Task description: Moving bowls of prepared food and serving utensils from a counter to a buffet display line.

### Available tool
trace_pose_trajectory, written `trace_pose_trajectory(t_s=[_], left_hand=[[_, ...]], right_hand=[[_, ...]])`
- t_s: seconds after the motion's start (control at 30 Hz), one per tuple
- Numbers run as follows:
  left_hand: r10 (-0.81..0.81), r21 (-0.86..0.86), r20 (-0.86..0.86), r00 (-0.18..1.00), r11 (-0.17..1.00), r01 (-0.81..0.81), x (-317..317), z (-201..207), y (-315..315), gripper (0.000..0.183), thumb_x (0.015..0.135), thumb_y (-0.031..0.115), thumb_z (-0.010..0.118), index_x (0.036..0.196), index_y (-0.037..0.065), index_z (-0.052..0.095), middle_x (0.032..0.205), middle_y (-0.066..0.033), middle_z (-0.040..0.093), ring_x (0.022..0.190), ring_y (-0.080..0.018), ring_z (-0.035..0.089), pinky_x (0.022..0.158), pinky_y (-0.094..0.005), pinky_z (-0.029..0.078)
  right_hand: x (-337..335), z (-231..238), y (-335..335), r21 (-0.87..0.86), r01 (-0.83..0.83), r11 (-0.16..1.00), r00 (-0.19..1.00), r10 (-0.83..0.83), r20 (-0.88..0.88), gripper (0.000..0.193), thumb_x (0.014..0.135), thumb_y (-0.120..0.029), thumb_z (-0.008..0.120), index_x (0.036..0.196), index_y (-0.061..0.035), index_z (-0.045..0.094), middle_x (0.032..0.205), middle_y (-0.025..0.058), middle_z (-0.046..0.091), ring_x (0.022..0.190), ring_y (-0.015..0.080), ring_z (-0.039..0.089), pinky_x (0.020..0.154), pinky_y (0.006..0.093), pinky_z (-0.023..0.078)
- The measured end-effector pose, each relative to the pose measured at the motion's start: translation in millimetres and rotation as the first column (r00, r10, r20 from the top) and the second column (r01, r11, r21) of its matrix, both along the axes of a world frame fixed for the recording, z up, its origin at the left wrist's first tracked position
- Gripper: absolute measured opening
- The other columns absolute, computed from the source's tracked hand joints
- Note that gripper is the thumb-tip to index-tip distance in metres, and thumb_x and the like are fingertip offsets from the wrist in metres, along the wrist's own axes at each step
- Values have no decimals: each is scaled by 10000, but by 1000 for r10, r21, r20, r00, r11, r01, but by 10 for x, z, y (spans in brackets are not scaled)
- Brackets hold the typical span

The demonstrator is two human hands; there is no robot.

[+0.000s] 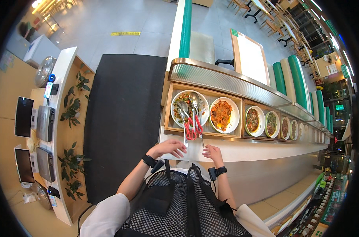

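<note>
In front of me, a white round bowl (206, 114) of chopped greens and vegetables sits in a wooden tray. Metal serving spoons (194, 99) and a tool with red looped handles (191, 133) lie across it, their handles pointing toward me over the tray's near edge. My left hand (170, 147) hovers just short of these handles, palm down, its fingers stretched out and holding nothing. Opposite it, my right hand (213, 153) has loosely extended fingers, the tips at the end of a thin metal handle (202, 141). Whether they touch it I cannot tell.
A bowl of orange shredded food (222, 114) shares the tray; several more bowls (255, 121) run rightward along the counter (242, 150). A ribbed clear guard (234, 85) stands behind. Left are a dark mat (124, 126) and a shelf with plants (72, 108) and screens (24, 117).
</note>
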State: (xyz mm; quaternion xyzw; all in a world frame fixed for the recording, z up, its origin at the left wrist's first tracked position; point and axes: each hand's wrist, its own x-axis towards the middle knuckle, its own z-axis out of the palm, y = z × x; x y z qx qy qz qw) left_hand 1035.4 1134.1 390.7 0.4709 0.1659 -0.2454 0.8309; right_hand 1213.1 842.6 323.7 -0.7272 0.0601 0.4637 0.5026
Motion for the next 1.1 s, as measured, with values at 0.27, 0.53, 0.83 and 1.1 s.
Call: trace_pose_trajectory(t_s=[0.27,0.53,0.83,1.1], left_hand=[[219,716,419,881,517,-470,720,-185,918,224,974,124,544,1108,-44,610,933,-119,679,832,-195,672,768,-330,549],[-197,948,315,928,117,-297,1441,-600,1347,295,846,21,518,1119,-90,538,997,-308,649,919,-493,642,822,-521,534],[-383,999,-36,923,-38,24,1774,-855,1510,348,803,-16,588,1120,-132,504,860,-302,690,839,-459,698,739,-507,574],[-299,983,-89,950,125,132,1645,-713,1490,398,782,-28,592,1152,-135,491,962,-365,663,958,-496,662,843,-515,552]], right_hand=[[377,-128,311,72,-2,997,813,-40,581,279,1008,-189,604,1122,52,685,950,119,734,812,189,719,745,307,576],[364,-733,929,-65,-95,993,821,115,559,261,978,-123,609,1134,85,632,909,113,717,766,146,685,672,272,553],[251,-406,1285,79,80,994,907,-105,409,254,842,-88,678,1060,42,662,808,153,730,694,194,705,644,333,534],[82,-372,1259,-21,159,987,879,-132,458,177,787,-118,710,895,22,705,619,84,653,552,152,610,558,325,481]])
